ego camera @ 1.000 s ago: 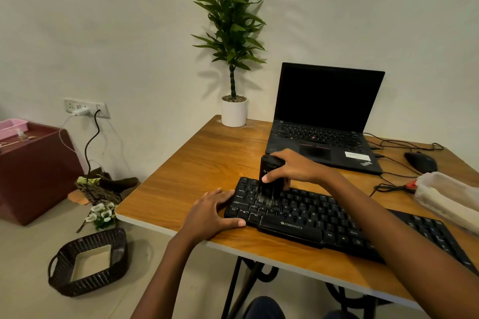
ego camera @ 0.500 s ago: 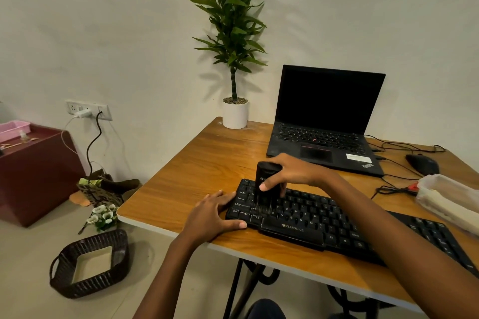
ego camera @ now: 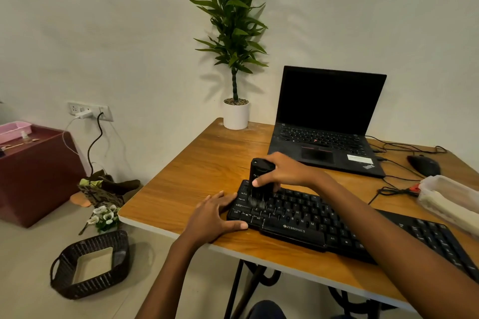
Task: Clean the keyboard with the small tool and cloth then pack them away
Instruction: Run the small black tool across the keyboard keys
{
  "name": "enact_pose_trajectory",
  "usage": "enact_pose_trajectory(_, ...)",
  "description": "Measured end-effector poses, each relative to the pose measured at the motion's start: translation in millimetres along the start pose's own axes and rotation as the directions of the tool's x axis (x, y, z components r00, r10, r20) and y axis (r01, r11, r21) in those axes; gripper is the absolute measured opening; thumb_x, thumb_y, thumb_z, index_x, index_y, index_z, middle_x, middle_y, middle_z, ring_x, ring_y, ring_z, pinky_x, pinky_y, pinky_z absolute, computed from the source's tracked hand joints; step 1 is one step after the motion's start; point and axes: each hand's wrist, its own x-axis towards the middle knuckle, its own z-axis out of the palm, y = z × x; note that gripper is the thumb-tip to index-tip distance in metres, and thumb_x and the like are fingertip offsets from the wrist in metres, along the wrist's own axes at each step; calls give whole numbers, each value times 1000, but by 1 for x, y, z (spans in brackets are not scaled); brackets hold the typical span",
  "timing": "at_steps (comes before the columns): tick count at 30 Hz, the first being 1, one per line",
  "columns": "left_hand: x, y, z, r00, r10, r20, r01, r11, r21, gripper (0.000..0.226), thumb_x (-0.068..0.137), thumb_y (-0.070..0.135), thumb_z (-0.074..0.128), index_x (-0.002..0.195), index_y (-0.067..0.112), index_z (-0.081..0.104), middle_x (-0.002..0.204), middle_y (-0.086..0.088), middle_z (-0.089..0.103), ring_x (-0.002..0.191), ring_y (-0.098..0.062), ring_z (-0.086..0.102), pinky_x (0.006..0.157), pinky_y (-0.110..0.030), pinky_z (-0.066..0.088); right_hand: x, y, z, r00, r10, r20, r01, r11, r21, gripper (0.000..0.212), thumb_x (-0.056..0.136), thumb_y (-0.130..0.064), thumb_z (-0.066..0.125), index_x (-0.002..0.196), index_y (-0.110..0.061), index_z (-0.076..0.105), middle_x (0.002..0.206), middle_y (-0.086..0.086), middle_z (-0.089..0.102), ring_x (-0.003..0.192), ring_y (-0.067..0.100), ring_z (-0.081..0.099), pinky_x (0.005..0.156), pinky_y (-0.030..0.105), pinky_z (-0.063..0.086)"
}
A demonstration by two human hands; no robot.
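Note:
A black keyboard [ego camera: 337,225] lies along the front edge of the wooden table [ego camera: 197,176]. My right hand [ego camera: 287,171] grips a small black brush tool [ego camera: 260,176] upright, its bristles down on the keys at the keyboard's left end. My left hand [ego camera: 215,217] rests flat on the table with its fingers against the keyboard's left edge, thumb along the front corner. At the right edge sits a clear plastic box [ego camera: 448,199] holding something pale; no separate cloth is visible.
An open black laptop [ego camera: 329,122] stands behind the keyboard, a potted plant [ego camera: 236,111] at the back corner. A black mouse [ego camera: 423,164] and cables lie at the right. On the floor are a dark wicker basket [ego camera: 90,264], flowers and a maroon cabinet [ego camera: 36,171].
The brush in my right hand has shifted slightly left along the keyboard's left end. My left hand has stayed at the keyboard's left edge.

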Motion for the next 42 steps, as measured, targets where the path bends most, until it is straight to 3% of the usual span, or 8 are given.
enact_pose_trajectory(2,1,0,1,1000,2,-8,-2,1000,9,93,64,65,70,144,39,30,156,1,24,144,-24,16,115,-44,19,1,1,-1,1000,-2,2,2,1000,4,12,81,-14,70,84,-14,58,83,6,64,65,12,65,55,24,50)
enact_pose_trajectory(5,1,1,1,1000,-4,-9,4,1000,22,91,67,63,70,145,39,30,156,2,23,144,-24,15,115,-44,19,4,-1,-3,996,41,84,-42,999,8,13,80,-15,70,86,-13,60,90,13,66,78,34,66,57,28,52)
enact_pose_trajectory(10,0,0,0,1000,-1,-14,1,1000,-1,113,41,90,54,140,36,41,154,2,28,142,-25,23,113,-45,26,11,-8,18,999,-47,7,47,998,37,17,82,-19,70,93,-15,57,94,7,65,83,22,66,63,26,54)
enact_pose_trajectory(16,1,0,2,999,-8,-32,8,1000,8,88,65,61,73,142,37,37,155,2,26,144,-25,17,114,-43,23,16,-21,6,984,103,142,-82,985,-150,18,79,-19,71,89,-18,56,87,11,65,65,27,63,57,31,52)
enact_pose_trajectory(19,2,0,1,999,-11,-36,11,1000,2,83,64,63,73,137,35,45,154,3,28,143,-24,20,114,-44,26,17,-21,14,994,7,109,-1,998,-57,18,80,-18,71,87,-24,56,92,7,64,77,24,65,62,30,54)
enact_pose_trajectory(22,2,1,2,1000,-15,-26,15,1000,11,89,65,62,72,143,38,35,155,3,25,144,-25,16,114,-44,23,15,-23,5,979,137,149,-117,984,-135,17,79,-16,71,86,-19,57,85,8,65,60,20,61,52,24,50)
enact_pose_trajectory(26,1,1,1,1000,-13,-28,13,1000,6,88,66,61,73,142,35,38,155,4,25,144,-25,15,113,-43,23,15,-17,9,995,50,88,-47,998,-38,16,79,-15,71,86,-20,57,83,2,63,64,18,61,55,23,50)
enact_pose_trajectory(42,2,1,2,1000,-12,-17,13,1000,14,90,66,62,71,144,39,32,156,2,23,145,-25,14,114,-43,19,7,-5,3,996,82,24,-82,997,14,14,77,-12,71,83,-12,58,82,11,64,61,28,59,46,24,46)
